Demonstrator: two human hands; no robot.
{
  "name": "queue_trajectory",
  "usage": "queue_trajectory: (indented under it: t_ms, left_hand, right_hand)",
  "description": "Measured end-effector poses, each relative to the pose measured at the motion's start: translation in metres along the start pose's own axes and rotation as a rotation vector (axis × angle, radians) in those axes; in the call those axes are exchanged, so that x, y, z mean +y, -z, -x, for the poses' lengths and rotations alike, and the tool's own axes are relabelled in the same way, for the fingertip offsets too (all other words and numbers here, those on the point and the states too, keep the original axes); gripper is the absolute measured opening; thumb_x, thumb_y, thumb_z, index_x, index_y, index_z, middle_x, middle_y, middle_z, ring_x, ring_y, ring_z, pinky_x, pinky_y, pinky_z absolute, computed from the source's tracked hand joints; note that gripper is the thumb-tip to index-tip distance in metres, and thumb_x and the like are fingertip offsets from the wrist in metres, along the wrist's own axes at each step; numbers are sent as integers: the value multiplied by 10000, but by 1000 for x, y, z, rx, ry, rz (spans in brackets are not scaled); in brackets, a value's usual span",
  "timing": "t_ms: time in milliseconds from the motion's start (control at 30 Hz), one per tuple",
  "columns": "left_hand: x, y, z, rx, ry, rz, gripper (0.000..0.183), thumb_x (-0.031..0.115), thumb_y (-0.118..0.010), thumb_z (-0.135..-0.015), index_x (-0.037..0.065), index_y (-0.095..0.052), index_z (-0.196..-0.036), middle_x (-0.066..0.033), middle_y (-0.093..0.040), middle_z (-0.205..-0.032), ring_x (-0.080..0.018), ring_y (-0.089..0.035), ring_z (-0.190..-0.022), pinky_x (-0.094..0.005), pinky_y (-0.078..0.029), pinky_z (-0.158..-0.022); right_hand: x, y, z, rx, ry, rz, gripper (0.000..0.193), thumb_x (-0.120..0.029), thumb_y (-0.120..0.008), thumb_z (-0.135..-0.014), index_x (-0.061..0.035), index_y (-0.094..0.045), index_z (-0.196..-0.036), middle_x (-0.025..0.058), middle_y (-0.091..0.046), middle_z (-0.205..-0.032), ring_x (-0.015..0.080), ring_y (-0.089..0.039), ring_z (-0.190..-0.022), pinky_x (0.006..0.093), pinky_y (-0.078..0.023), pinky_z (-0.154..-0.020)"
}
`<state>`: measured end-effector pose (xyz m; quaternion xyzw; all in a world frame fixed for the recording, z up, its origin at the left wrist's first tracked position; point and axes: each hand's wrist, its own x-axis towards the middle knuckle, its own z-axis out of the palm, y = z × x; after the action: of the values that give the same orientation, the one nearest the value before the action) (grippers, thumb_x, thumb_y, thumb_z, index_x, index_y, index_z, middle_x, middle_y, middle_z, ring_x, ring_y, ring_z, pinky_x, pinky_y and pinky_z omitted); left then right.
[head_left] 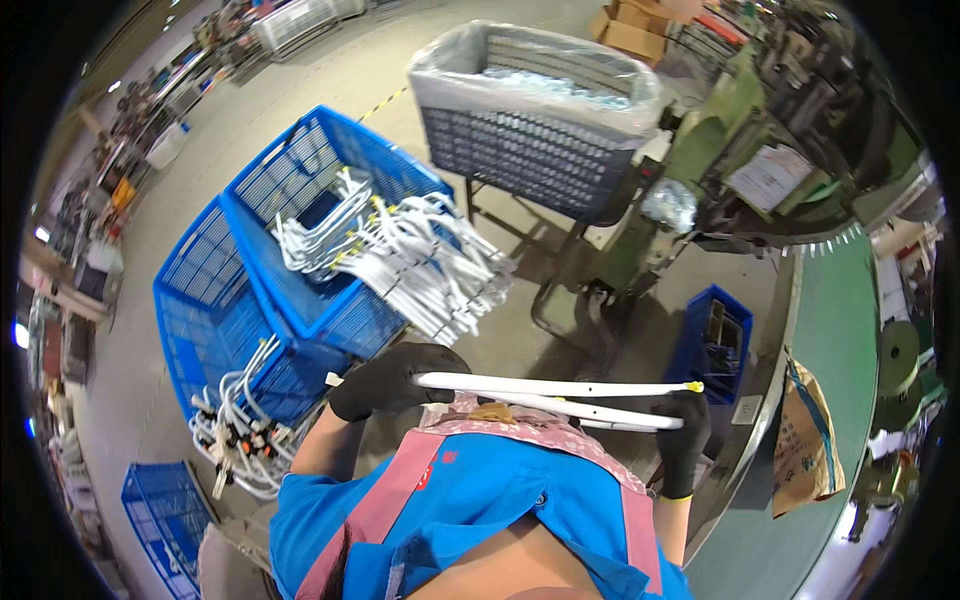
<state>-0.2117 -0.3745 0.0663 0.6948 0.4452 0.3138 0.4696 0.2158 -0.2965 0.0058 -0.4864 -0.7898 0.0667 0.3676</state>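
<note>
Both my hands wear dark gloves and hold a few white tubes in front of my body. My left hand is closed around their left ends, and a short white end pokes out past it. At the other end, my right hand is closed on the lower tubes. The upper tube passes over the right hand and ends in a yellow tip. Small dark holes show along the tubes. How many tubes there are I cannot tell, as they overlap.
Ahead left, a blue crate holds a heap of bent white tubes. Another blue crate stands beside it, near white tubes with dark fittings. A lined grey basket stands ahead. Right are a green machine, blue bin and green bench.
</note>
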Motion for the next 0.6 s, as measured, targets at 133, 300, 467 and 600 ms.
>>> queue_trajectory:
  t_ms: [133,300,467,600]
  left_hand:
    - [1,-11,-73,-171,-62,-35,351,115,-744,-727,56,-671,-1066,-100,-662,-1055,-265,-642,-899,-351,-502,-786]
    - [-13,18,-155,-399,-194,78,314,107,-753,-744,52,-677,-1044,-86,-655,-1067,-228,-633,-951,-336,-495,-815]
    - [-43,52,-248,-535,-47,-38,412,165,-778,-737,41,-648,-1108,-108,-664,-1069,-237,-638,-970,-357,-497,-827]
    - [-64,110,-320,-207,-356,-145,415,123,-751,-757,47,-622,-1144,-111,-639,-1137,-224,-598,-1072,-360,-458,-934]
  right_hand:
    - [4,9,5,-161,93,232,225,-161,-751,-580,-103,-646,-770,134,-582,-1183,359,-531,-1104,502,-388,-942]
    - [11,5,-6,-180,128,213,202,-135,-714,-582,-91,-646,-768,133,-559,-1183,356,-507,-1094,524,-391,-943]
    - [23,-17,-23,-288,45,336,207,-122,-670,-643,-158,-695,-846,96,-592,-988,304,-575,-866,445,-468,-706]
    - [21,-46,-50,-255,-150,261,212,-202,-698,-673,-199,-691,-884,89,-574,-900,278,-587,-781,391,-472,-594]
